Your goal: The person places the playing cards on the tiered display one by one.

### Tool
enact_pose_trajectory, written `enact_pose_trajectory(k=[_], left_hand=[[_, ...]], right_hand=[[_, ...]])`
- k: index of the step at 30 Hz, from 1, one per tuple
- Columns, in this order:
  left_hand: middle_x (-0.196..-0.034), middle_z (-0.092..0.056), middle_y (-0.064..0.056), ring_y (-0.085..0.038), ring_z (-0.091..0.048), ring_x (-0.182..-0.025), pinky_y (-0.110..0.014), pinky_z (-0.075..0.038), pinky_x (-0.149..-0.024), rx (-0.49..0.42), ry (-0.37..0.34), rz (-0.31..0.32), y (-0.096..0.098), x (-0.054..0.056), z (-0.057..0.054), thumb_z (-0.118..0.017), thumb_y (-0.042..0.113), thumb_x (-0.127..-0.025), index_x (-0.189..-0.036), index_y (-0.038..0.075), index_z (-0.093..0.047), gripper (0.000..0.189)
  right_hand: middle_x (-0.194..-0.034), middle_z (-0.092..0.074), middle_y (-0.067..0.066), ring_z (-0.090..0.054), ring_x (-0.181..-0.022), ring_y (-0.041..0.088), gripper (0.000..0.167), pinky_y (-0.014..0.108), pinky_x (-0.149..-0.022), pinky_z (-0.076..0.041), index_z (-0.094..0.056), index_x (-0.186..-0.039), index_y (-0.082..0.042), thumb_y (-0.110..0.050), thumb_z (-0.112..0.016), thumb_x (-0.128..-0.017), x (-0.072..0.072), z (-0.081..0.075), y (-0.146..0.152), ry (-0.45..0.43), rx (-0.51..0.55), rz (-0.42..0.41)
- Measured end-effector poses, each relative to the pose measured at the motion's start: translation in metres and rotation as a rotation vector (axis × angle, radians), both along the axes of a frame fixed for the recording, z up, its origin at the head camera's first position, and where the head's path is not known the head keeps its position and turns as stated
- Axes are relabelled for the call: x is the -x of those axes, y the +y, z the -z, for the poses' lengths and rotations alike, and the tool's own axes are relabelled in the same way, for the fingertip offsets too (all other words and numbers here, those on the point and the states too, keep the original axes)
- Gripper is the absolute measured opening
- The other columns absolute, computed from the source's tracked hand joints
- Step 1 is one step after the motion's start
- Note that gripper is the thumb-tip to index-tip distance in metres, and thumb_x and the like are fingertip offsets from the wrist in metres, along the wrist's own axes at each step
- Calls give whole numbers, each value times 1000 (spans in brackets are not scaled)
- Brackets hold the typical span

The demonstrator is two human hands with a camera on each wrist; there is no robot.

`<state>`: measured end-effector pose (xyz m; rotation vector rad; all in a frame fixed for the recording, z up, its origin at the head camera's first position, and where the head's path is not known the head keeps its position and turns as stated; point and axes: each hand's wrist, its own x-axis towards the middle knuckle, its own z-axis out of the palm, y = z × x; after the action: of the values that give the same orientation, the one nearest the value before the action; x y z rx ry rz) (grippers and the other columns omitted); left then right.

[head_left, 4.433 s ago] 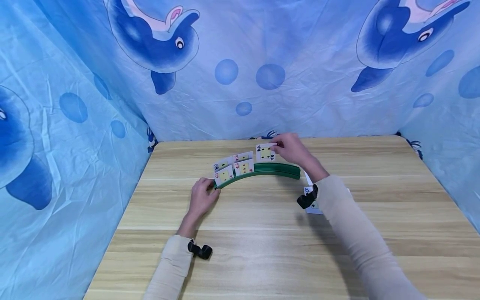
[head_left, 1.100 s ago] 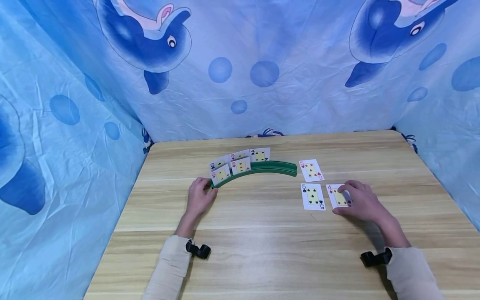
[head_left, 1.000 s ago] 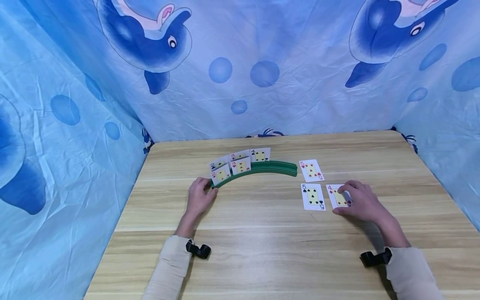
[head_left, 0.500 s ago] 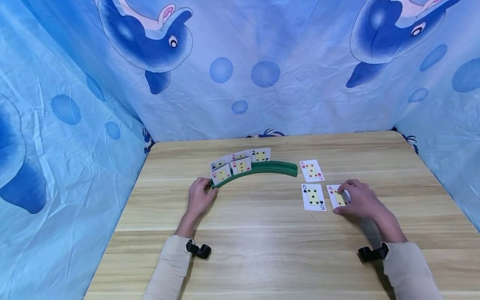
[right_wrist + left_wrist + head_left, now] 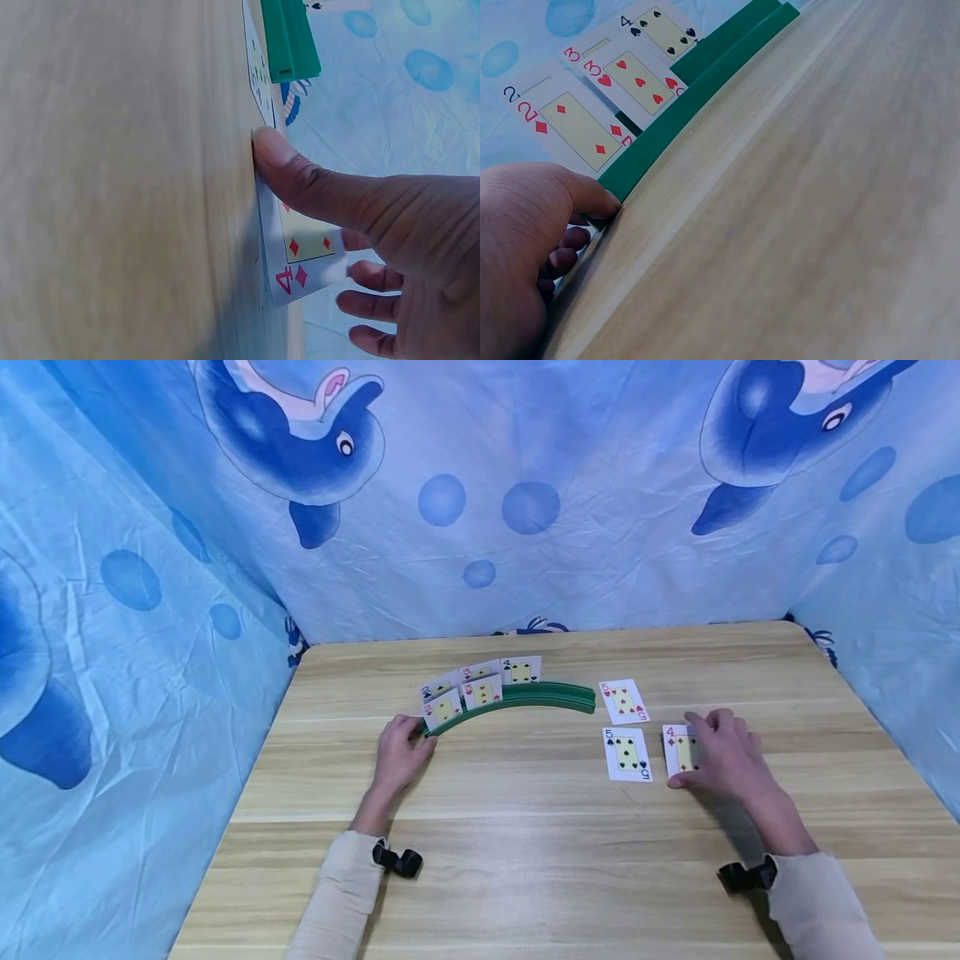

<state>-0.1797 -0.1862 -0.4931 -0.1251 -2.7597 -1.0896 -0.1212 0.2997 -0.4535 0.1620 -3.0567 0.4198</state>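
Note:
At the left end of a curved green card holder (image 5: 551, 695), my left hand (image 5: 401, 753) grips with thumb in front and fingers behind. Playing cards stand in its slots: a two of diamonds (image 5: 570, 127) and a three of hearts (image 5: 634, 79) in front, a four of spades (image 5: 660, 30) and others partly hidden behind. On the right, my right hand (image 5: 727, 756) pinches a four of diamonds (image 5: 680, 750) by its long edges, thumb on the near side. In the right wrist view the thumb covers part of that card (image 5: 300, 255), which sits tilted.
Two cards lie face up between the holder and my right hand: a five of hearts (image 5: 623, 702) and, nearer me, a five of spades (image 5: 627, 754). The wooden table (image 5: 510, 860) ends at a blue dolphin-print curtain (image 5: 480, 460) behind and at the sides.
The four of spades, held up by my right hand earlier, now stands in the holder. My right hand has moved right to the four of diamonds and just shifted it slightly right. The left hand stays put.

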Motion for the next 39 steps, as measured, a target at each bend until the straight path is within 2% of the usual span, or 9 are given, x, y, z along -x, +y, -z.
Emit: enact_pose_trajectory(k=[5,11,17,21,24,28,31,35,39], left_hand=[[-114,-64,-18,-34,-58,-106,-50,-44,-99,7,-5,-4,0,-1,1,-75,16,-85,-115,-3,-68,36],[-115,-64,-18,-33,-59,-106,-50,-44,-98,15,-4,-4,-1,-1,1,-74,17,-85,-115,-4,-68,37],[-115,-64,-18,-34,-59,-106,-50,-44,-98,11,-14,-10,-1,-1,0,-75,17,-85,-115,-4,-68,37],[-115,-64,-18,-33,-58,-107,-50,-44,-99,9,-21,-11,-2,-1,1,-74,17,-86,-115,-3,-68,37],[-115,-64,-18,-33,-58,-107,-50,-44,-99,3,-27,-11,-2,-1,1,-73,18,-87,-116,-3,-68,36],[-115,-64,-17,-33,-58,-107,-50,-44,-99,-1,-30,-13,-3,-1,1,-73,19,-87,-116,-2,-68,36],[-115,-64,-17,-33,-58,-107,-49,-44,-99,-3,-29,-12,-2,-1,1,-73,19,-86,-116,-2,-68,37],[-115,-64,-17,-33,-58,-106,-49,-44,-99,-5,-21,-6,-1,-1,0,-73,18,-86,-117,-2,-68,38],[-114,-64,-17,-32,-58,-106,-49,-44,-98,2,-14,-2,-1,0,0,-73,18,-86,-118,-2,-68,38]], right_hand=[[-115,-42,30,-38,-94,42,94,58,-75,-37,-55,-127,6,-36,-97,-55,-3,1,1,69,-37,19],[-120,-48,33,-52,-91,44,78,57,-72,-44,-57,-120,6,-34,-94,-63,-8,-5,6,69,-70,24],[-102,-64,28,-61,-74,29,57,45,-61,-52,-56,-116,4,-20,-86,-74,-21,-17,12,108,-63,-45],[-87,-68,18,-63,-68,24,38,39,-56,-50,-61,-108,2,-7,-81,-77,-31,-23,16,161,-32,-104],[-84,-70,15,-64,-69,23,29,38,-56,-51,-65,-104,2,-1,-78,-78,-38,-27,16,161,-14,-126],[-92,-73,20,-69,-76,31,25,45,-62,-55,-69,-103,3,3,-75,-79,-46,-32,14,154,6,-123],[-92,-74,20,-71,-78,33,22,48,-64,-56,-72,-99,2,5,-75,-77,-50,-35,13,198,12,-137],[-87,-75,17,-71,-75,28,19,43,-61,-55,-74,-93,1,7,-76,-76,-51,-41,12,242,33,-165],[-85,-75,14,-66,-70,19,15,32,-56,-51,-74,-92,0,5,-76,-78,-47,-49,9,227,58,-168]])
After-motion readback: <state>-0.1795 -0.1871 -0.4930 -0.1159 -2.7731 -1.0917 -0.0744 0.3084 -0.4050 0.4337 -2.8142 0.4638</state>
